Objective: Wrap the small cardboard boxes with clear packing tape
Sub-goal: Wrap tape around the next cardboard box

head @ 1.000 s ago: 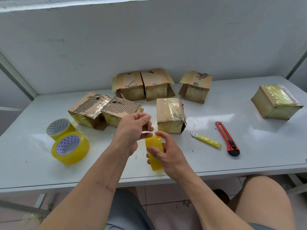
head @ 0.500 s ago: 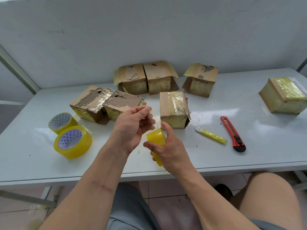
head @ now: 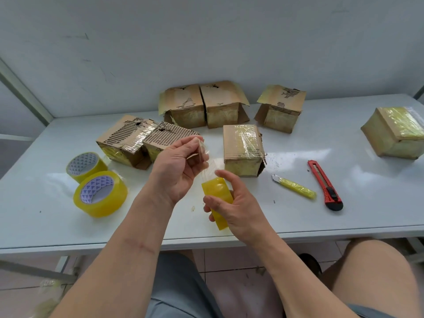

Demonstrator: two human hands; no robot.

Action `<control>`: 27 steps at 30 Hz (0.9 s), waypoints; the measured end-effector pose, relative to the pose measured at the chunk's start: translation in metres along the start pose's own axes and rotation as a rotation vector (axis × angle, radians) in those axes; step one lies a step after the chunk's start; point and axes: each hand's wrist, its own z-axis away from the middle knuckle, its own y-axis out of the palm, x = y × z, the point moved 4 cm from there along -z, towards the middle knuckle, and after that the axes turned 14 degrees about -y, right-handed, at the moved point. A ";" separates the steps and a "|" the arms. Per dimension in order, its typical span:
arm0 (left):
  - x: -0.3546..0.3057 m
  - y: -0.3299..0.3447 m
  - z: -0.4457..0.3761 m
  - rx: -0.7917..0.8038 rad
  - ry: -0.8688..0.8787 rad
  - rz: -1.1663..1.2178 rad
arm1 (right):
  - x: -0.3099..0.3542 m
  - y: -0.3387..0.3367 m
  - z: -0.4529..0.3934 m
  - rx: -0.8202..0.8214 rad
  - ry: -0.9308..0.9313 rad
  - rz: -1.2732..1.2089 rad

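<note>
Head view: right hand point(head: 238, 210) is gripping the tape roll point(head: 216, 198) above the table point(head: 367, 203) edge; left hand point(head: 176, 171) is pinching the tape's free end point(head: 202, 150) (best drawn taut) near the half-wrapped box point(head: 243, 149).

The tape-wrapped cardboard box point(head: 395, 131) at the table's right edge runs out of view. The right hand point(head: 238, 207) covers most of the yellow tape roll point(head: 216, 191), hiding its core. Print on the far boxes is unreadable.

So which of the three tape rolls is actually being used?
The roll gripped in the right hand; the other two rolls lie untouched on the table's left.
</note>
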 end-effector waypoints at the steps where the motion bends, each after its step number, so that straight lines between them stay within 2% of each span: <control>1: -0.001 0.000 0.000 0.000 0.018 -0.039 | -0.001 -0.001 -0.001 -0.003 0.009 0.000; 4: -0.001 -0.007 0.001 -0.055 0.050 -0.115 | -0.002 -0.001 -0.002 -0.006 0.008 0.016; 8: 0.005 -0.027 -0.004 -0.226 0.073 -0.214 | -0.002 0.004 0.003 -0.021 -0.035 -0.027; 12: 0.020 -0.046 -0.009 -0.345 -0.008 -0.364 | 0.002 0.010 0.004 -0.026 -0.083 -0.097; 16: 0.037 -0.064 -0.010 -0.398 -0.096 -0.562 | 0.005 0.013 0.002 -0.036 -0.124 -0.091; 19: 0.037 -0.072 -0.002 -0.454 -0.070 -0.609 | 0.004 0.019 -0.002 -0.025 -0.145 -0.087; 21: 0.036 -0.073 0.010 -0.457 -0.134 -0.529 | 0.004 0.026 -0.004 -0.015 -0.150 -0.074; 24: 0.036 -0.071 0.027 -0.315 -0.305 -0.363 | 0.005 0.038 -0.008 0.021 -0.163 -0.041; 27: 0.028 -0.076 0.035 -0.266 -0.277 -0.196 | 0.008 0.049 -0.011 0.048 -0.170 -0.016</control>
